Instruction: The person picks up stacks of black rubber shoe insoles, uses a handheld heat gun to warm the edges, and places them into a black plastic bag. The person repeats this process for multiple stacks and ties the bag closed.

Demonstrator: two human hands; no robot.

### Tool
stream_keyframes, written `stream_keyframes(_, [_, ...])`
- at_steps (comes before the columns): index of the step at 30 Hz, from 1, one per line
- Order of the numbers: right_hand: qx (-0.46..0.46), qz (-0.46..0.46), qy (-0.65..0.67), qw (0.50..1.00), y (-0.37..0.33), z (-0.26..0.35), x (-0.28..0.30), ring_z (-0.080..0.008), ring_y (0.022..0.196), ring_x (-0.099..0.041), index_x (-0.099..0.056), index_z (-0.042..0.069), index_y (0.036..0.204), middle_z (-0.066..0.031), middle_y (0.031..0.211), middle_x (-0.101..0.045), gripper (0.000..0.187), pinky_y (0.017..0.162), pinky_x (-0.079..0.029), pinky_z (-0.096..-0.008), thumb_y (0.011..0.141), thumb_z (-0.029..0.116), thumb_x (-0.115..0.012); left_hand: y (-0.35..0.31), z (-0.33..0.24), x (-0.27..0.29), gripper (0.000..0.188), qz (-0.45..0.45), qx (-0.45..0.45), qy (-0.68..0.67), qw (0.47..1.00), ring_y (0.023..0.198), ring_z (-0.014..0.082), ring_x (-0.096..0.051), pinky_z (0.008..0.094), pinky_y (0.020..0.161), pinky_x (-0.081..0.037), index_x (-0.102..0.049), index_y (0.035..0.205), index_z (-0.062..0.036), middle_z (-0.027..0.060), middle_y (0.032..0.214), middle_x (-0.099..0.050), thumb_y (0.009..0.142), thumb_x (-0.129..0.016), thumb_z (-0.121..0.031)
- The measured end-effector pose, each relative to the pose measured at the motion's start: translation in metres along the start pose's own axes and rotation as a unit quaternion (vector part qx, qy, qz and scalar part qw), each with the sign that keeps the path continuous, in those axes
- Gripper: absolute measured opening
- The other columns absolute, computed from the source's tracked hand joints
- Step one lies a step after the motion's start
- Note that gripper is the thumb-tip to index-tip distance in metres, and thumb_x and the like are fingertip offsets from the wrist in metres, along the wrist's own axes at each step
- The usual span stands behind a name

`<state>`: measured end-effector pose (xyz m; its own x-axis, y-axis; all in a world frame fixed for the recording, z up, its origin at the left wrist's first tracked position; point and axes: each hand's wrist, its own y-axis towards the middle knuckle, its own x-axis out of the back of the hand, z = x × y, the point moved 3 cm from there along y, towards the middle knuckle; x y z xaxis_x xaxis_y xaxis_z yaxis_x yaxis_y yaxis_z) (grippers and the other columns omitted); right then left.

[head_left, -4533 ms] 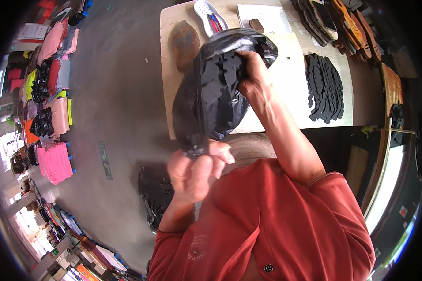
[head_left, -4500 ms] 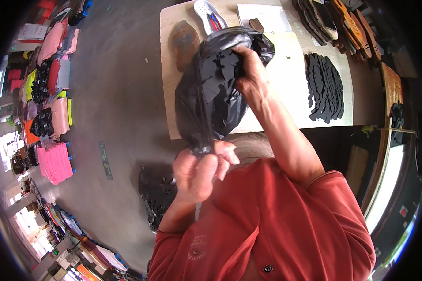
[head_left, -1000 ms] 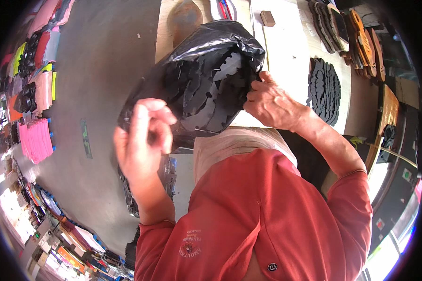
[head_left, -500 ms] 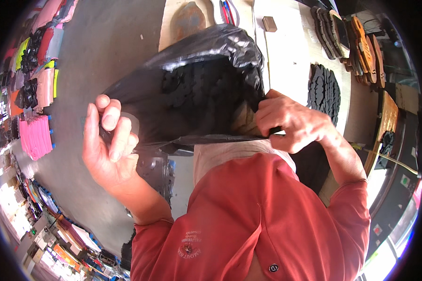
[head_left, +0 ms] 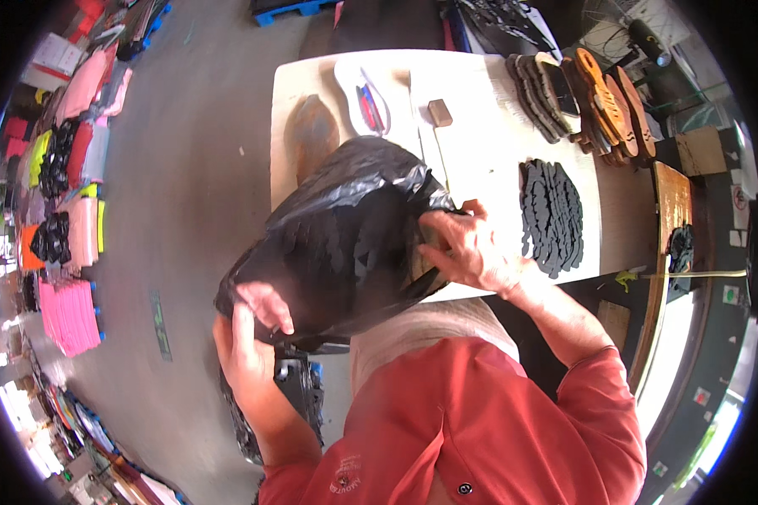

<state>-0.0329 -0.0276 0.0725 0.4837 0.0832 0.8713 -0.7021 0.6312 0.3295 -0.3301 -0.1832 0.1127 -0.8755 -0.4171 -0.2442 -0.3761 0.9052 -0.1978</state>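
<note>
A black plastic bag hangs at the near left edge of the table, its mouth toward me. Dark pieces with wavy edges show inside it. My left hand holds the bag's left rim, its fingers hooked over into the mouth and slightly blurred. At the right rim, my right hand grips the plastic with bent fingers. To the right of that hand, a row of black wavy-edged sole pieces lies on the pale tabletop.
Farther back on the table are a grey-brown sole-shaped piece, a white sole holding red and blue pens, and a small wooden block. Stacked orange and brown soles stand at the far right. Pink sheet stacks line the left.
The bag has sagged nearer to me, and its mouth has narrowed. My left hand has moved right and down, its fingers now over the rim. My right hand has shifted left; more tabletop shows.
</note>
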Motion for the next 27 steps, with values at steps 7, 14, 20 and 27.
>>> stream_keyframes(7, [-0.033, -0.092, 0.254, 0.962, -0.021, -0.01, 0.029, -0.026, 0.089, -0.07, -0.067, 0.005, 0.106, -0.0092, 0.093, -0.07, 0.023, 0.095, -0.051, -0.045, 0.087, 0.008, -0.078, -0.031, 0.073, 0.072, 0.056, -0.145, -0.052, -0.202, 0.967, 0.106, 0.0311, -0.069, 0.0441, 0.098, -0.055, -0.058, 0.126, 0.0056, 0.0192, 0.112, -0.07, 0.107, -0.05, -0.046])
stream_keyframes(14, [-0.415, -0.218, 0.223, 0.855, -0.195, -0.147, 0.002, -0.0262, 0.093, -0.069, -0.066, 0.002, 0.115, -0.0109, 0.102, -0.069, 0.03, 0.086, -0.055, -0.0366, 0.091, 0.015, -0.079, -0.1, 0.22, -0.054, 0.026, 0.006, 0.349, 0.148, 0.925, 0.085, 0.0178, -0.07, 0.0301, 0.082, -0.056, -0.071, 0.11, 0.0011, 0.01, 0.093, -0.073, 0.1, -0.065, -0.023])
stream_keyframes(20, [-0.478, -0.185, -0.04, 0.858, -0.318, -0.263, 0.018, -0.0403, 0.112, -0.063, -0.061, 0.001, 0.13, -0.0248, 0.119, -0.063, 0.059, 0.096, -0.053, -0.0471, 0.089, 0.04, -0.078, -0.043, 0.305, -0.254, 0.032, 0.283, 0.142, 0.226, 0.921, 0.094, 0.0145, -0.069, 0.028, 0.086, -0.054, -0.067, 0.119, 0.0044, 0.0104, 0.109, -0.072, 0.106, -0.062, -0.025])
stream_keyframes(27, [-0.526, -0.081, -0.051, 0.845, -0.315, -0.362, 0.026, -0.0428, 0.128, -0.055, -0.051, -0.007, 0.143, -0.0312, 0.137, -0.056, 0.092, 0.108, -0.046, -0.0462, 0.084, 0.06, -0.076, 0.066, 0.37, -0.408, 0.064, 0.149, -0.034, 0.412, 0.898, 0.12, 0.0419, -0.062, 0.047, 0.105, -0.048, -0.051, 0.14, 0.0083, 0.0304, 0.129, -0.063, 0.1, -0.065, -0.04])
